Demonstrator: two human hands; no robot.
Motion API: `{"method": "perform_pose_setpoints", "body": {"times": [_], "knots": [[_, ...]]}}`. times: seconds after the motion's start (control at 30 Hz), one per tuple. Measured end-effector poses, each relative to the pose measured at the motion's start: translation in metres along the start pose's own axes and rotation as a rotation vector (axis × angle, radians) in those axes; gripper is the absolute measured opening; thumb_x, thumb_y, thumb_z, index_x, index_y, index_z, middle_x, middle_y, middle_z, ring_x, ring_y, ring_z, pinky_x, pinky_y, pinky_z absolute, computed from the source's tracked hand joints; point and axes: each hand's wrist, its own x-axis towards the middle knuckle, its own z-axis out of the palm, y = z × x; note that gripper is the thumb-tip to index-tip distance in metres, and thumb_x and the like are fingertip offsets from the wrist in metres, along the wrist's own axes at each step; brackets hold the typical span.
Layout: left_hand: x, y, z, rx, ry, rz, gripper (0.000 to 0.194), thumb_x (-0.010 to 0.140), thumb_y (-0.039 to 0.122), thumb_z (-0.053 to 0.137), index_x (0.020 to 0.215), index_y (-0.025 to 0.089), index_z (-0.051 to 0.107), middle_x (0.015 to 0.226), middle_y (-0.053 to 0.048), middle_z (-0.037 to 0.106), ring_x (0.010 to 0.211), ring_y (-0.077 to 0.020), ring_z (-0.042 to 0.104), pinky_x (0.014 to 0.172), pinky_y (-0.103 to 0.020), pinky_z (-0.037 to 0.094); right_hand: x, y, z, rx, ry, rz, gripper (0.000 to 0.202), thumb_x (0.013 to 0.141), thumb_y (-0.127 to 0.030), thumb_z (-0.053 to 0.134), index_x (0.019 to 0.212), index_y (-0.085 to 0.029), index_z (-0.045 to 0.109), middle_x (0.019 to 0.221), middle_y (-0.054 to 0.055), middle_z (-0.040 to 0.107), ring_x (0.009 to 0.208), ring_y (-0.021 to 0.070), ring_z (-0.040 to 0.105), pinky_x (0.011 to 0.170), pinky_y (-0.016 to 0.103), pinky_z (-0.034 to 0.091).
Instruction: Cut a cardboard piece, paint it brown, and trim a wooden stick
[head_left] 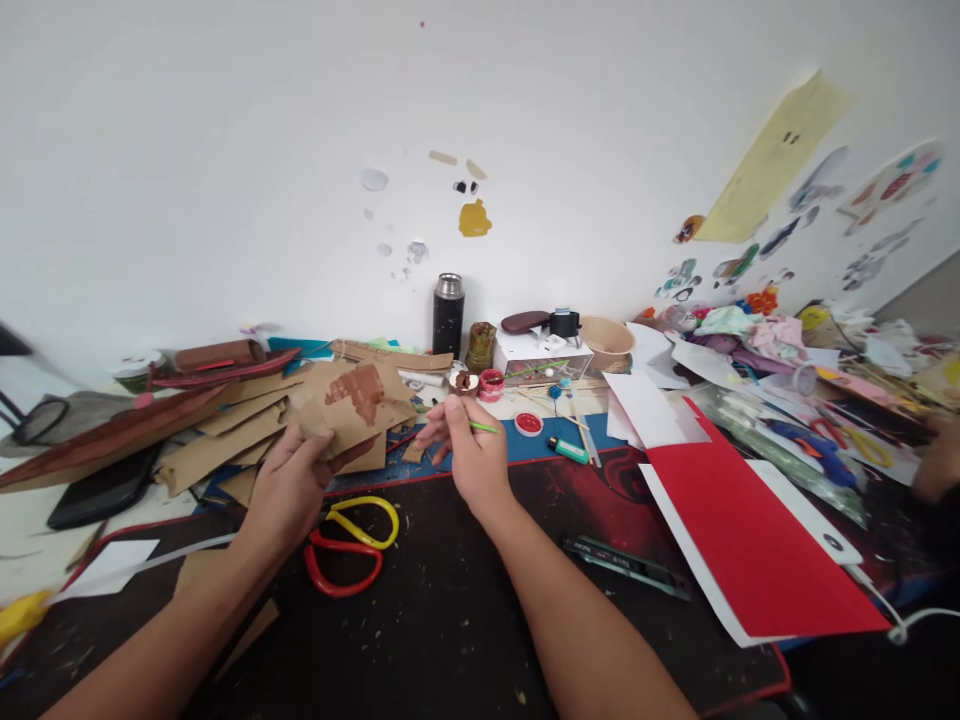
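My left hand (296, 475) grips a piece of brown cardboard (337, 425) by its lower edge. A patch of reddish-brown paint (365, 395) covers part of its face. My right hand (478, 455) is closed around a thin paintbrush with a green handle (486, 428); its bristles are hidden by the hand. Just beyond the right hand stands a small pot of brown paint (463, 382), beside a pot of red paint (491, 385). The red pot's lid (529, 424) lies to the right. Below my left hand are scissors (349, 545) with one red and one yellow handle.
Cardboard strips (232, 430) are piled at left. A black flask (448, 315) stands by the wall, near a white box (544, 355). A utility knife (626, 565), lighter (568, 450) and red sheet (757, 540) lie at right. Another person's hand (937, 460) shows at the right edge.
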Motion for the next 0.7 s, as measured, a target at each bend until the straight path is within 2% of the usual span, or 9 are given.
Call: {"method": "perform_pose_setpoints", "body": {"times": [0.07, 0.27, 0.53, 0.7], "knots": [[-0.0004, -0.0009, 0.0001, -0.005, 0.009, -0.009, 0.057, 0.073, 0.033, 0.084, 0.129, 0.027, 0.074, 0.127, -0.008, 0.078, 0.127, -0.0392, 0.067, 0.098, -0.055, 0.064, 0.0015, 0.0, -0.0015, -0.001, 0.013, -0.003, 0.052, 0.096, -0.071, 0.058, 0.088, -0.02, 0.068, 0.069, 0.004, 0.076, 0.055, 0.0173, 0.073, 0.043, 0.02, 0.048], [0.003, -0.0017, -0.0043, -0.01, 0.015, 0.035, 0.055, 0.075, 0.033, 0.083, 0.129, 0.031, 0.074, 0.126, -0.007, 0.079, 0.127, -0.0401, 0.067, 0.094, -0.057, 0.066, -0.0032, -0.0002, 0.0001, -0.054, -0.043, -0.015, 0.055, 0.1, -0.07, 0.053, 0.082, -0.02, 0.068, 0.051, -0.001, 0.065, 0.045, 0.0147, 0.066, 0.045, 0.021, 0.048], [-0.0026, -0.0018, 0.0021, -0.003, 0.012, -0.026, 0.053, 0.072, 0.036, 0.086, 0.123, 0.025, 0.078, 0.121, -0.008, 0.08, 0.126, -0.0387, 0.068, 0.099, -0.053, 0.064, -0.0058, 0.0035, 0.0058, 0.021, -0.109, -0.021, 0.058, 0.097, -0.072, 0.057, 0.077, -0.019, 0.068, 0.055, 0.0, 0.064, 0.049, 0.0158, 0.069, 0.044, 0.021, 0.047], [-0.0003, -0.0012, -0.0014, -0.019, 0.012, 0.009, 0.039, 0.078, 0.034, 0.083, 0.115, 0.025, 0.079, 0.126, -0.005, 0.078, 0.133, -0.0371, 0.063, 0.1, -0.054, 0.064, -0.004, 0.0026, 0.0035, 0.032, -0.125, 0.0, 0.051, 0.098, -0.068, 0.059, 0.091, -0.019, 0.073, 0.065, 0.002, 0.072, 0.054, 0.0152, 0.072, 0.044, 0.019, 0.048]]}}
